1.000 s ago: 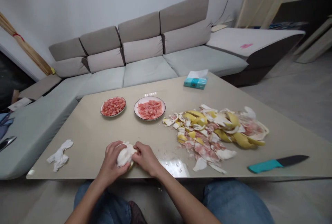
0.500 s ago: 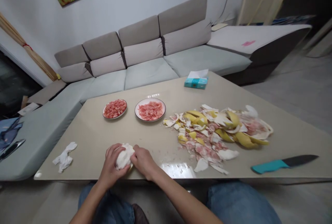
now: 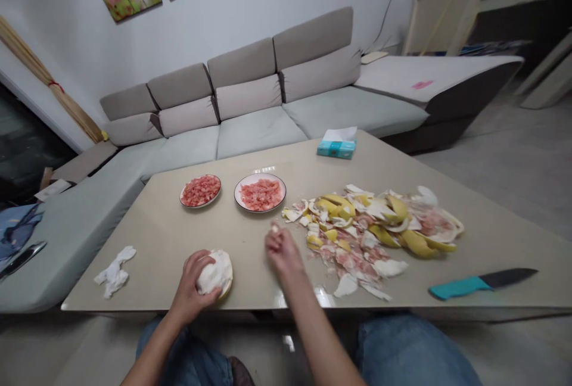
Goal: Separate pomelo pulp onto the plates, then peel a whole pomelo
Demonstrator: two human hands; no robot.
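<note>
My left hand (image 3: 191, 286) is wrapped round a white, pith-covered pomelo piece (image 3: 216, 271) resting on the table's near edge. My right hand (image 3: 281, 250) is lifted off the fruit and reaches forward over the table, its fingers pinched on a small white scrap of pith (image 3: 274, 229). It hovers just left of a big heap of yellow and white pomelo peel (image 3: 370, 225). Two plates of pink pomelo flesh (image 3: 201, 190) (image 3: 260, 192) stand farther back.
A teal-handled knife (image 3: 480, 283) lies at the right near edge of the beige table (image 3: 170, 237). A crumpled white tissue (image 3: 115, 270) lies at the left, a teal tissue box (image 3: 336, 147) at the far side. A grey sofa wraps behind the table.
My right hand has left the pomelo piece and moved forward and right toward the peel heap with a scrap of pith pinched in it. My left hand keeps its hold on the fruit.
</note>
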